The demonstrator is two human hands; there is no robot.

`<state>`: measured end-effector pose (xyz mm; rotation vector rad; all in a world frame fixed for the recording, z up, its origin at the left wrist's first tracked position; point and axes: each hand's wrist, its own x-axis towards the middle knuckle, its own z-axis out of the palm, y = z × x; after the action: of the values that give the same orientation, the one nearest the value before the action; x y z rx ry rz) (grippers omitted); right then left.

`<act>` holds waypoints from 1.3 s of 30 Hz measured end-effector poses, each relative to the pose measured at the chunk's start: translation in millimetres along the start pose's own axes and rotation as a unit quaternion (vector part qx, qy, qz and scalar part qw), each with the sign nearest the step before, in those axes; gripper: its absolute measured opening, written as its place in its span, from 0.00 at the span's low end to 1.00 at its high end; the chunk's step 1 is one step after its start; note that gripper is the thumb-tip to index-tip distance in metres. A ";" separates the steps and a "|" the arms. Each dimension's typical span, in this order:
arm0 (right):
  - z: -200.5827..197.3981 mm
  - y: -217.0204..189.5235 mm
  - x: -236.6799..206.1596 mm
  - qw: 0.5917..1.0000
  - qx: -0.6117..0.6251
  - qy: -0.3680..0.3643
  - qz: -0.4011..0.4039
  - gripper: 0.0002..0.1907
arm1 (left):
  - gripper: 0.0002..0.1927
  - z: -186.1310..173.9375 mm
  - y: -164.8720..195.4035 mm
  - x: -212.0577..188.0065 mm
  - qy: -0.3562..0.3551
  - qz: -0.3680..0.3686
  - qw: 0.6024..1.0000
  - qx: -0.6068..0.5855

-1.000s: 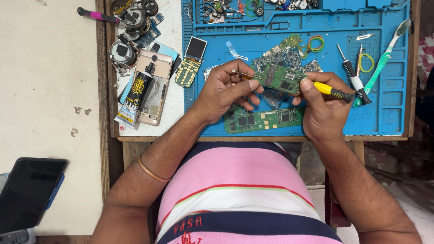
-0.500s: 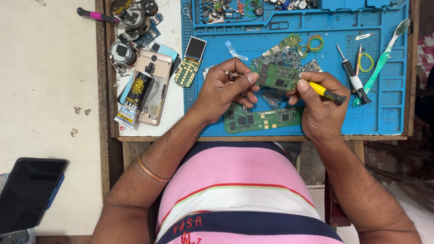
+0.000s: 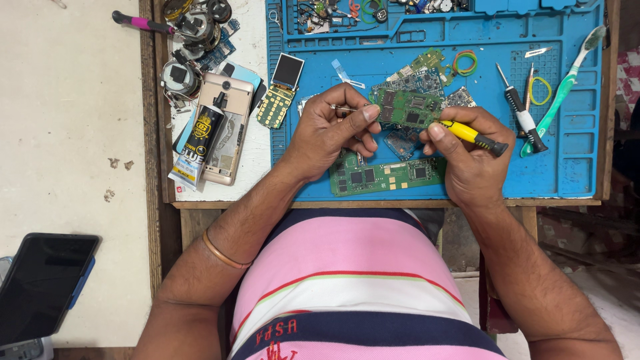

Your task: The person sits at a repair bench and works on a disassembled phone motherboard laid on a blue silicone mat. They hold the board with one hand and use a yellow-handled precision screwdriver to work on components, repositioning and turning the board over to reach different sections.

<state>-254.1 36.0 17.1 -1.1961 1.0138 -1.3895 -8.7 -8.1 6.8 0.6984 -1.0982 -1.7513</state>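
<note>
My left hand [image 3: 330, 137] pinches a small green circuit board [image 3: 408, 109] by its left edge and holds it above the blue work mat [image 3: 573, 167]. A thin metal pin or tweezer tip pokes out between the left fingers. My right hand [image 3: 467, 157] grips a yellow-handled screwdriver [image 3: 475, 137], its tip pointing at the right side of the held board. A longer green circuit board [image 3: 387, 175] lies flat on the mat under both hands. More boards [image 3: 427, 63] lie just behind.
A keypad phone front [image 3: 280, 90], a glue tube [image 3: 200, 137] on a gold phone body, a pile of parts [image 3: 193, 27], a pink-handled tool [image 3: 143, 23], a second screwdriver [image 3: 523, 120], a green toothbrush [image 3: 567, 83], rubber bands [image 3: 465, 63]. A dark tablet [image 3: 43, 287] lies on the floor at the left.
The right hand has shifted the screwdriver slightly, bringing its tip closer to the held board. The left hand keeps the board in nearly the same place.
</note>
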 end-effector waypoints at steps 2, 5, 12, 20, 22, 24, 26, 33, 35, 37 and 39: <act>-0.3 0.3 -0.1 1.000 0.003 0.004 0.002 0.08 | 0.10 0.2 0.2 -0.1 -0.001 0.000 1.000 0.001; -0.2 0.9 -0.6 1.000 0.011 0.006 -0.001 0.08 | 0.10 0.6 0.6 -0.7 0.000 0.001 1.000 0.010; -1.8 1.4 -0.6 1.000 0.020 0.003 0.002 0.07 | 0.11 0.3 1.9 -0.1 0.000 0.000 1.000 0.013; -3.7 3.3 -0.9 1.000 0.012 -0.017 -0.006 0.07 | 0.11 -0.4 2.4 -0.2 0.007 -0.008 1.000 -0.008; -4.6 3.9 -1.0 1.000 0.009 -0.018 -0.006 0.07 | 0.11 -0.5 2.5 0.1 0.007 -0.010 1.000 -0.015; -5.7 5.1 -1.0 1.000 0.009 -0.022 -0.007 0.07 | 0.11 -0.5 2.3 0.7 0.008 -0.014 1.000 -0.020; -6.2 6.0 -1.5 1.000 0.011 -0.028 -0.009 0.07 | 0.11 -0.3 2.3 0.4 0.011 -0.018 0.999 -0.024; -9.2 8.6 -3.0 0.998 0.023 -0.052 -0.019 0.08 | 0.11 -0.2 2.7 1.3 0.012 -0.018 1.000 -0.018; -9.6 9.2 -3.8 0.998 0.033 -0.057 -0.014 0.08 | 0.11 0.0 2.6 1.0 0.015 -0.020 1.000 -0.012; -9.8 9.6 -4.7 0.998 0.029 -0.055 -0.014 0.08 | 0.11 0.2 2.5 1.1 0.016 -0.020 1.000 -0.011; -10.0 9.8 -4.8 0.998 0.026 -0.054 -0.014 0.08 | 0.11 0.1 2.5 1.1 0.016 -0.019 1.000 -0.013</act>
<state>-262.3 39.1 5.1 -1.2371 0.8838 -1.3503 -8.3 -9.5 9.1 0.7323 -1.0450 -1.7783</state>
